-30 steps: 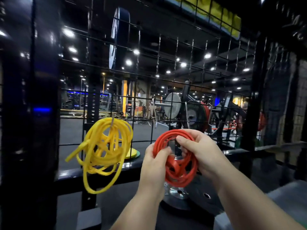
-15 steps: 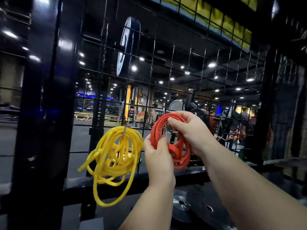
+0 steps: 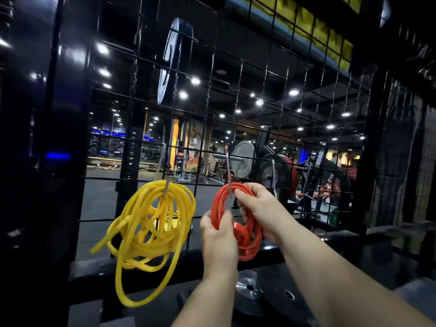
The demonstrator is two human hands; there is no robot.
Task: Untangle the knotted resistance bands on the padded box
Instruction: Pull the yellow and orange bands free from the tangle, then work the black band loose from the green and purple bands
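A coiled red resistance band (image 3: 218, 204) is held up against a black wire grid (image 3: 259, 95), its top loop at a metal hook (image 3: 228, 178). My left hand (image 3: 218, 239) grips the coil's lower left side. My right hand (image 3: 259, 208) pinches the top of the coil beside the hook. A coiled yellow resistance band (image 3: 151, 223) hangs from another hook (image 3: 166, 188) to the left, with loose loops drooping below. The padded box is not in view.
Black weight plates (image 3: 278, 298) lie stacked below my arms. A thick black upright post (image 3: 42, 161) stands at the left. Another metal hook (image 3: 273, 178) hangs on the grid to the right. Gym machines and a loaded barbell (image 3: 243, 161) show behind the grid.
Both hands have lifted the red coil up and toward the grid, bringing its top loop to the hook. The yellow coil has stayed on its hook.
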